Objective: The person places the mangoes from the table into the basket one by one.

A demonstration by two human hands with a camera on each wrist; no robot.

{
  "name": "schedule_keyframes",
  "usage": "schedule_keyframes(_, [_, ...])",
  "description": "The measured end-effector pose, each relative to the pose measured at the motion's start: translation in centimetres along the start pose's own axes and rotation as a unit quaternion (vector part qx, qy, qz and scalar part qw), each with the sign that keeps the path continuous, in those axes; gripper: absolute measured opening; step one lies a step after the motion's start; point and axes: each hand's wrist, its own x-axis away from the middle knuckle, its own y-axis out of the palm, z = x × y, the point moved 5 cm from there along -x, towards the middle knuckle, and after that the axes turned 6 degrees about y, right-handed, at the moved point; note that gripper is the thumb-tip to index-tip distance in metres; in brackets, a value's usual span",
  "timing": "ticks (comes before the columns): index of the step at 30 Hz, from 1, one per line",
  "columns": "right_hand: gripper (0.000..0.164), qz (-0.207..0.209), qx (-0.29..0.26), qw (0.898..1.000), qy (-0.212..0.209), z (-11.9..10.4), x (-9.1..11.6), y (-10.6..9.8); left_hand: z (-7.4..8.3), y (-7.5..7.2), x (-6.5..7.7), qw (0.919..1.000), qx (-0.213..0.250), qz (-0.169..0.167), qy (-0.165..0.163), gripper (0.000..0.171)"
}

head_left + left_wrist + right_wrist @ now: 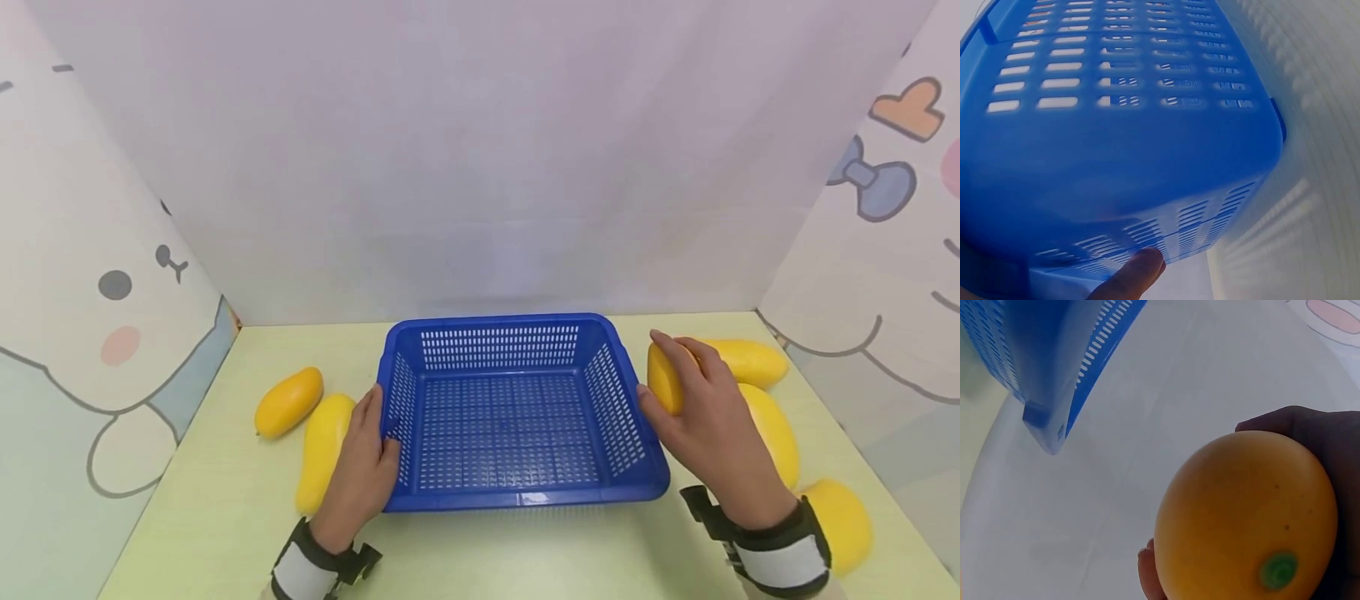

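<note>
A blue plastic basket (pixel 525 500) with slotted walls stands at the middle, with nothing inside it. My left hand (pixel 360 475) grips its left rim. In the left wrist view, one finger (pixel 1135 275) lies against the slotted blue wall (pixel 1116 150). To the right of the basket, my right hand (pixel 712 433) holds an orange-yellow mango (pixel 663 379), just outside the right rim. The right wrist view shows this mango (pixel 1241 512) close up, with a green stem spot and fingers around it.
Left of the basket lie a small orange mango (pixel 289 402) and a longer yellow mango (pixel 322 442). Beyond my right hand are a long yellow fruit (pixel 753 362) and two rounder yellow ones (pixel 772 433), (pixel 840 525). White walls (pixel 495 167) enclose the pale table (pixel 225 517).
</note>
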Motion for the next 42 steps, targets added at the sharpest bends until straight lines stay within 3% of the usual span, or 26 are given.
schedule_keyframes(10, [0.069, -0.007, -0.005, 1.0, -0.01, -1.0, -0.6, -0.4, -0.1, 0.3, 0.1, 1.0, -0.001, -0.006, -0.007, 0.067])
schedule_keyframes(25, [0.066, -0.023, -0.005, 0.999, -0.029, -3.6, -2.0, 0.7, -0.1, 0.0, -0.1, 1.0, -0.001, -0.01, -0.001, 0.067])
schedule_keyframes(35, [0.064, -0.017, -0.017, 0.997, -0.077, -4.8, -3.3, 1.5, -0.1, 0.0, 0.0, 0.9999, -0.003, -0.012, -0.006, 0.067])
schedule_keyframes(42, [0.063, -0.022, -0.019, 0.996, -0.088, -5.6, -4.1, 2.1, 0.0, -0.1, 0.0, 1.0, -0.001, -0.005, -0.002, 0.068])
